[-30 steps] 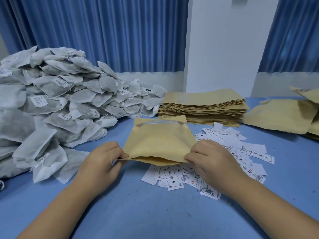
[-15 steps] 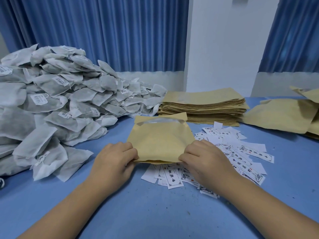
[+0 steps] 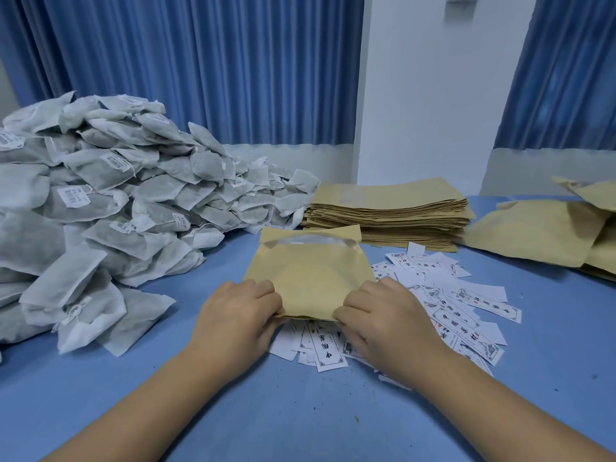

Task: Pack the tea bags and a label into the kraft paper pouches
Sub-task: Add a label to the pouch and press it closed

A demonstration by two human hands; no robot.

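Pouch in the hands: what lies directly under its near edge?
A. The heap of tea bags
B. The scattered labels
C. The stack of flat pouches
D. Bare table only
B: the pouch, pinched at its near corners by the left hand and right hand, overlaps the labels; the tea bags lie to its left and the stack behind it.

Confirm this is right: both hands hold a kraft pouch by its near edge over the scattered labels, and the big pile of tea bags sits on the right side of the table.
One detail is wrong. The head view shows the pile of tea bags on the left side of the table, not the right. The rest stands: the left hand and right hand hold the kraft pouch by its near edge over the scattered labels.
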